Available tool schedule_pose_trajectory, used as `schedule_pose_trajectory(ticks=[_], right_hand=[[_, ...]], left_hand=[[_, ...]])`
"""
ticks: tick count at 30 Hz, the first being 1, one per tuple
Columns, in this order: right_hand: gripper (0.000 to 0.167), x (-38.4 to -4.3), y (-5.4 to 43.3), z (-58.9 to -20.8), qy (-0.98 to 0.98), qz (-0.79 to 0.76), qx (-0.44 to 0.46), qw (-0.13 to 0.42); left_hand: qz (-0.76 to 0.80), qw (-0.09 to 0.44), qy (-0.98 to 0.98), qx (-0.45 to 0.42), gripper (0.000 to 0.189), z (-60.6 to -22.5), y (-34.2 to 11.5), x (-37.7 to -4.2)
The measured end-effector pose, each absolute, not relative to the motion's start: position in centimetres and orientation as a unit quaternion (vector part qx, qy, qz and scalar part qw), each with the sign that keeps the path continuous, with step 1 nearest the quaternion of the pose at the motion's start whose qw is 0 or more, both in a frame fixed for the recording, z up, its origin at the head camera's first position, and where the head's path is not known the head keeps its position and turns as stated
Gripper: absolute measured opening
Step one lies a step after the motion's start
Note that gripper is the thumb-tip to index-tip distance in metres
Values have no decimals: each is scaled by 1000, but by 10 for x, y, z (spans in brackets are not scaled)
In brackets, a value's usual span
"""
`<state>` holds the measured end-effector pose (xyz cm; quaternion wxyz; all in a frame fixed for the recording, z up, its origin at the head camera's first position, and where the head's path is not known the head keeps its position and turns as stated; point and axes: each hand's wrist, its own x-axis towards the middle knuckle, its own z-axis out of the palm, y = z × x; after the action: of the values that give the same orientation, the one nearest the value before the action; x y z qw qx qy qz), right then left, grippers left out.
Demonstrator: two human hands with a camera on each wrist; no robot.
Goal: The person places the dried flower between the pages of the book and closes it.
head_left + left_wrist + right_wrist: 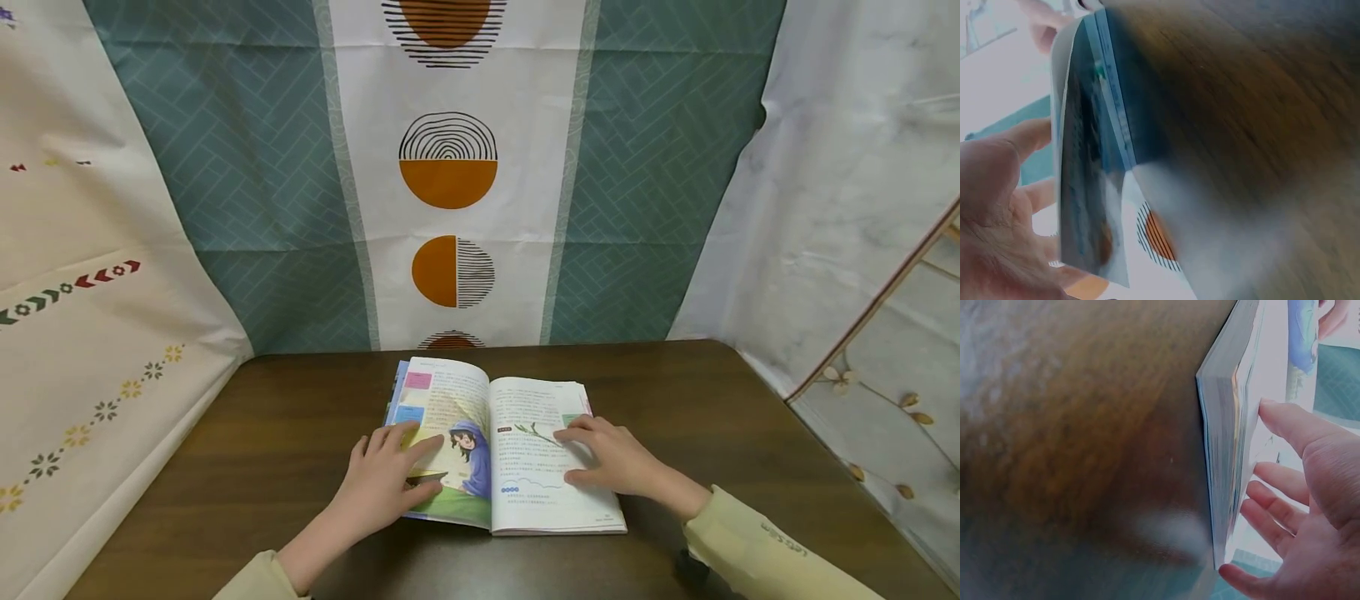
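An open book (536, 500) lies on the brown table, its left page showing a figure in a blue hood and its right page mostly text. On the left page rests my left hand (382, 479), fingers spread. My right hand (618, 458) touches the right page near its outer edge, fingers and thumb apart. In the left wrist view, the left hand (997, 219) lies against the face of the book (1088, 169). The right wrist view shows the thick page block of the book (1225, 450), with fingertips of the right hand (1310, 494) on the page.
The dark wooden table (300, 433) reaches back to a hanging green and white curtain (457, 208). A patterned cream cloth (90, 375) hangs on the left, and a pale marbled cloth (832, 208) on the right. A small black object (692, 571) is partly hidden by the right sleeve.
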<state>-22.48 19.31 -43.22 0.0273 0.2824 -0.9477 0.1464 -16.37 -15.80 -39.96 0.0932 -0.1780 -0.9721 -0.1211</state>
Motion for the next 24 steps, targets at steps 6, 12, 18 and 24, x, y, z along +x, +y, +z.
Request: schedule_pose_trajectory(ticks=[6,12,18,24], right_hand=[[56,-223,193,-432,-948,152,277,24],[58,-225,192,-434,-949,161,270,17],[61,-221,191,-433,-954,166,247,16],[64,-217,195,-433,-958,162,237,24]], left_hand=[[-155,104,-970,-156,57,-403,-168,-167],[-177,84,-970,-144,59,-404,-173,-167],[-205,67,-968,-127,66,-406,-174,-169],[-243,73,-959,-128,79,-406,-175,-172]])
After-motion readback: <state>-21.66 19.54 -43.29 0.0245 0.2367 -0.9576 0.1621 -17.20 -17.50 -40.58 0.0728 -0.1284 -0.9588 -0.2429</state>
